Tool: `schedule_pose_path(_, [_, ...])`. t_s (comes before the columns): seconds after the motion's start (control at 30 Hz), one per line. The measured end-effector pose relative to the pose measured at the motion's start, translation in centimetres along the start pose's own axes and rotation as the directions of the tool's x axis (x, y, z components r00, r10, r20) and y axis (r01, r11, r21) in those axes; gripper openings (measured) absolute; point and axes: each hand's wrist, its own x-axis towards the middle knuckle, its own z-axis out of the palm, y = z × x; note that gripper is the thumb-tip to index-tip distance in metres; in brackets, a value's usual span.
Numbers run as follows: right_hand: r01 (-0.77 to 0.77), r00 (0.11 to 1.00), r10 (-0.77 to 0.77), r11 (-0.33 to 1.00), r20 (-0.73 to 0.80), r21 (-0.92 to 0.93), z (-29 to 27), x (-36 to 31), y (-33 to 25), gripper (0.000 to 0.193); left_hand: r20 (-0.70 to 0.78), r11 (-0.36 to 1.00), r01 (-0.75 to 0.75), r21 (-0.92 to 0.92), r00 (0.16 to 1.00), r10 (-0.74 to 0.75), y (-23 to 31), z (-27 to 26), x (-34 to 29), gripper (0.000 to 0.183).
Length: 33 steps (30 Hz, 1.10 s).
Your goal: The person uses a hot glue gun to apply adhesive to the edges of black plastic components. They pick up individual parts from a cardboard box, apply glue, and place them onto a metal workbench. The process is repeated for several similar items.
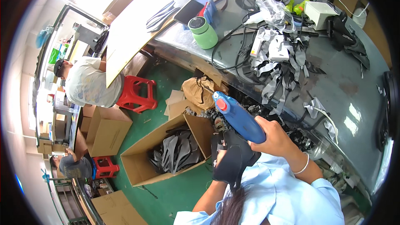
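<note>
My right hand (273,135) is closed around the thick body of a blue handheld tool (239,116) with a red button near its far end. Just left of it, my left hand (221,156) is wrapped in black, seemingly a glove, with some bare skin showing. A dark curved piece (246,155) lies against that hand and seems gripped by it; its kind is hard to make out. Beneath, to the left, an open cardboard box (139,171) on the floor holds several dark grey, saddle-shaped pieces (177,152).
A grey metal table (333,79) carries grey fabric scraps (287,54), cables, a green jar (203,33) and a blue bin (209,10). A brown paper bag (198,93) sits below its edge. Left, a person (89,81) sits on a red stool (139,93); another person (75,166) is farther off.
</note>
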Motion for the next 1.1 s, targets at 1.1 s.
schedule_pose_path(1.1, [0.23, 0.971, -0.239, 0.916, 0.015, -0.327, 2.1, -4.4, 1.8, 0.063, -0.675, 0.696, -0.333, -0.636, 0.678, -0.291, 8.7, -9.5, 3.2, 0.031])
